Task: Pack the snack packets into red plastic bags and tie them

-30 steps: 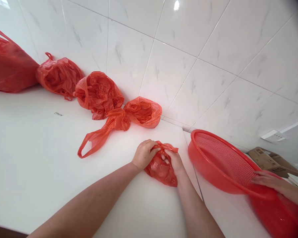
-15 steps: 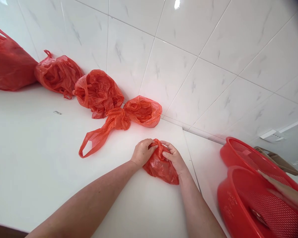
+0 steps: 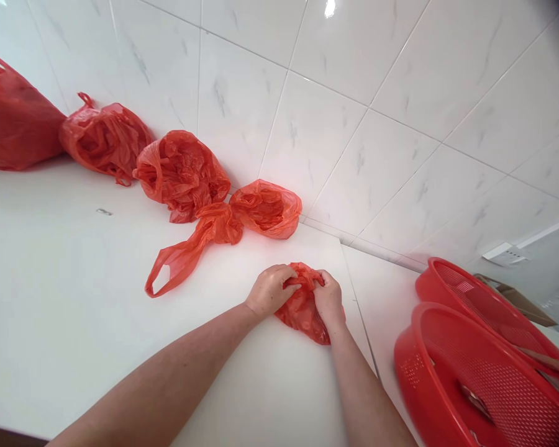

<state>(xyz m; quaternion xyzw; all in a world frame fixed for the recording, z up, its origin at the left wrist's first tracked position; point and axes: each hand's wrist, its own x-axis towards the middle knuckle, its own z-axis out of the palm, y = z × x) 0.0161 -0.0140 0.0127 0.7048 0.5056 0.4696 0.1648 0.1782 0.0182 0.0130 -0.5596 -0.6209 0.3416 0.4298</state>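
A small red plastic bag (image 3: 302, 307) lies on the white counter (image 3: 74, 298) in front of me. My left hand (image 3: 269, 290) grips its left side and my right hand (image 3: 328, 299) grips its right side, both closed on the crumpled top. The bag's contents are hidden. Behind my hands, against the tiled wall, sits a row of several other red plastic bags: one (image 3: 266, 208) nearest, one (image 3: 181, 174) larger, and a flat empty one (image 3: 186, 251) with its handle loop lying toward me.
Two red perforated plastic baskets (image 3: 475, 379) stand at the right, one behind the other (image 3: 484, 304). Another person's hand (image 3: 556, 366) reaches over them at the right edge. A cardboard box (image 3: 522, 301) is behind. A big red bag (image 3: 13, 124) fills the far left.
Both my hands closed tighter on the small bag's top. The other person moved the red baskets rightward and set one in front of the other.
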